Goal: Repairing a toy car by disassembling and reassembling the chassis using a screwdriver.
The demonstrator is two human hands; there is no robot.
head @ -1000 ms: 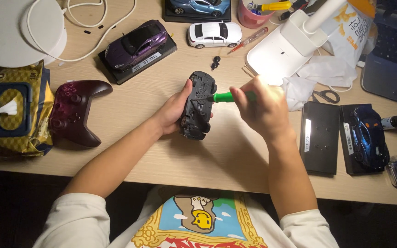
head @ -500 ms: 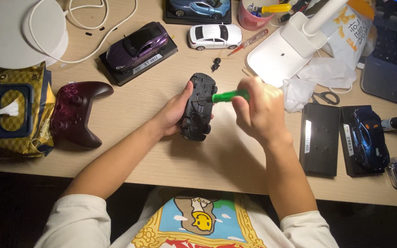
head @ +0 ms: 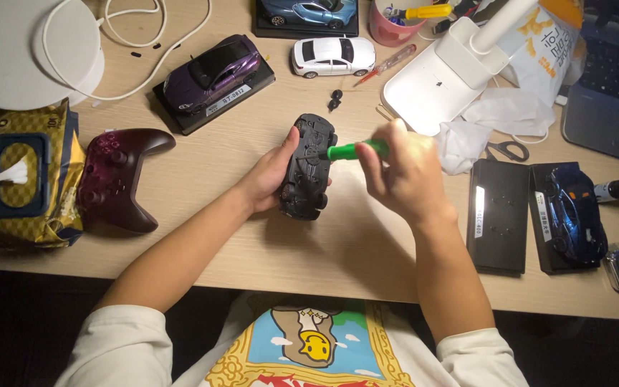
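A black model car (head: 308,166) is being held underside-up above the middle of the wooden desk (head: 338,251) by the left hand (head: 270,172), whose fingers are being kept closed around its left flank, with the thumb lying against the upper edge. A green-handled screwdriver (head: 356,150) is being gripped in the closed fingers of the right hand (head: 399,172), and its tip is being pressed against the underside of the car near the upper end. Just above the car, a small black part (head: 335,99) is being left loose on the desk. A purple model car on a black base (head: 213,72) and a white model car (head: 333,55) are being kept farther up the desk, well apart from the hands. To the left, a dark red game controller (head: 117,175) is being kept beside a yellow packet of wipes (head: 26,175). To the right, an empty black base (head: 497,215) is lying just beside a dark blue model car on its base (head: 573,215), and scissors (head: 508,150) are being partly covered by white tissue (head: 492,118) near a white lamp base (head: 438,79).
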